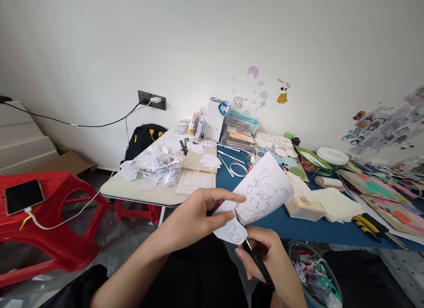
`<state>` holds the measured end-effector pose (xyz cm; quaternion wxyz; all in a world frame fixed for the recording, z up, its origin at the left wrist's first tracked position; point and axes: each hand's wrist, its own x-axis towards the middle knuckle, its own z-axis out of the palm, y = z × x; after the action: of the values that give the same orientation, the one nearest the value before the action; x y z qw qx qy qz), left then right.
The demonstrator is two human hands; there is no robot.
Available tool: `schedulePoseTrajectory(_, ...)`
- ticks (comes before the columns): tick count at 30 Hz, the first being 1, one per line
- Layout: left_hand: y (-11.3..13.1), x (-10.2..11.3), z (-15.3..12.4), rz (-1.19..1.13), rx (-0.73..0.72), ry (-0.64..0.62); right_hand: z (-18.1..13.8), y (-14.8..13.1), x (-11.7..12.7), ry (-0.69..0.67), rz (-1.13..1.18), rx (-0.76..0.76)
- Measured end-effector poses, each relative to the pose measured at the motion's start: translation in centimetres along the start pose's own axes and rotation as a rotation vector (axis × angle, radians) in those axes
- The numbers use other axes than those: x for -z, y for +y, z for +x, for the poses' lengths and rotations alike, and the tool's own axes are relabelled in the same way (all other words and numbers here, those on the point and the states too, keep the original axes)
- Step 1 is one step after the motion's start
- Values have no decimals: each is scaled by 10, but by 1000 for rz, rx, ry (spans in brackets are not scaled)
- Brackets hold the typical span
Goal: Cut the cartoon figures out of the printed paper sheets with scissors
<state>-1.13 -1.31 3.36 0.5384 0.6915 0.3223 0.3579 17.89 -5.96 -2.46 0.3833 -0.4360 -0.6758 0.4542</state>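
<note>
In the head view, my left hand (202, 213) pinches a white sheet of paper (270, 180) printed with black outline drawings. The sheet is held up over my lap, near the table's front edge, and its far end curls. My right hand (270, 255) is closed around the black handles of a pair of scissors (253, 255). Their blades point up and left, with the paper between them below my left fingertips. A cut runs in from the sheet's lower edge, beside one outlined shape at the near corner.
Paper scraps (155, 167) are heaped on the white table left. A roll of tape (238, 169) and pens lie on the blue tabletop (228, 183). Napkins (336, 204) and yellow-black cutters (367, 226) lie right. A waste bin (294, 246) stands below; a red stool (49, 219) holds a phone (24, 197).
</note>
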Motion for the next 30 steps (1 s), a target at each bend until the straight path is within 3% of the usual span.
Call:
schedulePoseTrajectory(23,21,12,7,180,-55,-130,2,-14,11,-16,-50,5)
schedulePoseTrajectory(30,25,16,18,245,-102,-244,5,-17,18,-29,-3,-14)
